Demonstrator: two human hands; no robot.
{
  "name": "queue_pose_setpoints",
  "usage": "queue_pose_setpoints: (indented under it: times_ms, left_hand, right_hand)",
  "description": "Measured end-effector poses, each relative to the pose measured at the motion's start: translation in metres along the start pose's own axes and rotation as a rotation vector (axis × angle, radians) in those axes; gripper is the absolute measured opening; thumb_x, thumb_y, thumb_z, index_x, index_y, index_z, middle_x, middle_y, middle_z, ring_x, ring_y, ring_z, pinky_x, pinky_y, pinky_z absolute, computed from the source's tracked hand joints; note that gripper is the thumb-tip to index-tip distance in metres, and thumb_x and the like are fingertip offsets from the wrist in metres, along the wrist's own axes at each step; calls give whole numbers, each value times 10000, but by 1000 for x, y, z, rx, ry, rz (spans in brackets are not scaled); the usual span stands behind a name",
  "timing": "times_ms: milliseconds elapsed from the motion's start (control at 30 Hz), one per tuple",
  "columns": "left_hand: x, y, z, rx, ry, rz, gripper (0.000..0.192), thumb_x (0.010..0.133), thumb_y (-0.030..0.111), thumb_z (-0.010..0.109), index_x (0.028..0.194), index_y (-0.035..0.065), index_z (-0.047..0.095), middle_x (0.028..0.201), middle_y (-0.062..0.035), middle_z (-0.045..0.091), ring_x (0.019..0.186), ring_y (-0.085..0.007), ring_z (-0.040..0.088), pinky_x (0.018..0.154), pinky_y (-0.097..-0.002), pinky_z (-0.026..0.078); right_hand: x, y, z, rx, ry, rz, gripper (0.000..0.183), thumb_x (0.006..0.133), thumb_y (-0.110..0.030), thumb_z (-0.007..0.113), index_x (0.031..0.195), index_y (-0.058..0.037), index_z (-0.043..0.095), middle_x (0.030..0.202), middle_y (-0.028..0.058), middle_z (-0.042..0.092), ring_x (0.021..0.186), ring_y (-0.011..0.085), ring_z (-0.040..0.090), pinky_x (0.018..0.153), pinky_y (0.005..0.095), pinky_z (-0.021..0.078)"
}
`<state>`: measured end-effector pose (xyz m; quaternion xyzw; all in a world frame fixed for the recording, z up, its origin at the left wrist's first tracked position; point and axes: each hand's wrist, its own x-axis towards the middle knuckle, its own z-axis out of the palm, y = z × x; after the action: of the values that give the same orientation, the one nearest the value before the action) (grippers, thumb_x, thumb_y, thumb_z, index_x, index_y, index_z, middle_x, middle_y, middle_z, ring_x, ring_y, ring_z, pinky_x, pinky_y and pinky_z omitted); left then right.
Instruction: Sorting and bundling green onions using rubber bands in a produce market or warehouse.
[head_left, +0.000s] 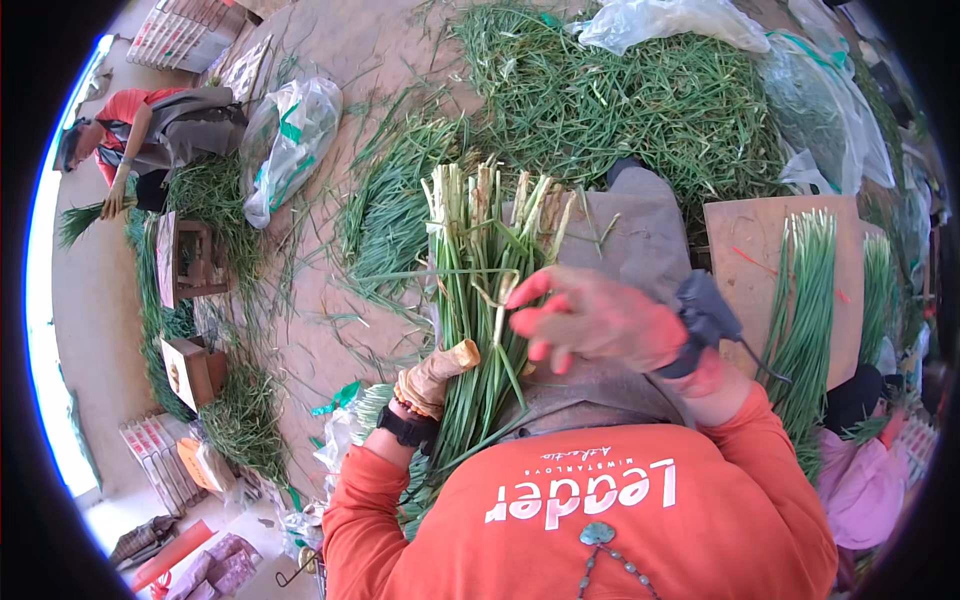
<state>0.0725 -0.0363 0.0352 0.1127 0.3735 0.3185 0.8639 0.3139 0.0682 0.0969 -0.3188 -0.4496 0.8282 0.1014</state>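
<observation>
A thick bunch of long green stalks (472, 300), which look like garlic chives, lies across my lap with its pale cut ends pointing away from me. My left hand (435, 379), in a worn tan glove, is wrapped around the bunch, its thumb on top and its other fingers hidden. Over the bunch's right side is my right hand (585, 319), in a glove with reddish fingers. It is blurred, with fingers apart and nothing seen in them. Close to its fingertips a yellowed stem (504, 300) and some bent leaves stick out loosely.
Loose green leaves (622, 112) are heaped ahead, beside clear plastic bags (825, 112). Trimmed stalks (806, 277) lie on a board (739, 232) at right. A co-worker (157, 127) holds a bunch at far left, near wooden stools (199, 259). Another person in pink (862, 487) is at right.
</observation>
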Motion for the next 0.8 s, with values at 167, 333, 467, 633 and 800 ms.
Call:
queue_pose_setpoints:
  times_ms: [167, 333, 467, 633, 800]
  left_hand:
    - [-7, -11, -13, 58, 60, 87, 842, 686, 450, 749, 1332, 18, 426, 1215, -158, 567, 1084, -302, 581, 961, -402, 461]
    - [-21, -25, -20, -30, 75, 46, 787, 701, 309, 754, 1359, 53, 407, 1241, -89, 560, 1054, -197, 584, 942, -336, 451]
    - [-21, -29, -10, 180, -42, 117, 923, 658, 328, 827, 1410, 75, 355, 1310, -45, 513, 1186, -172, 485, 1016, -332, 370]
    - [-22, -34, 10, 340, 124, 112, 974, 642, 54, 845, 1448, 112, 299, 1351, -10, 476, 1232, -130, 423, 1021, -324, 359]
    - [-16, -38, 14, 558, 185, 187, 772, 663, 36, 817, 1329, 60, 428, 1194, 0, 569, 1069, -105, 521, 946, -297, 425]
  right_hand:
    - [36, -14, 30, -25, 119, 27, 297, 903, -305, 598, 937, -16, 540, 712, 63, 624, 527, 109, 575, 467, 241, 457]
    - [25, -24, 4, -40, 266, -72, 249, 903, -263, 596, 926, -20, 549, 677, 54, 612, 515, 99, 568, 438, 222, 448]
    - [28, -26, -11, -78, 244, -101, 204, 895, -225, 602, 928, -26, 571, 689, 39, 607, 537, 87, 575, 455, 217, 457]
    - [27, -26, -39, -131, 45, -78, 169, 856, -192, 647, 961, -62, 632, 740, 1, 624, 560, 65, 571, 499, 199, 448]
    - [19, -18, -67, 140, -30, -76, 199, 851, -249, 674, 934, -71, 642, 844, 22, 664, 536, 34, 520, 488, 170, 374]
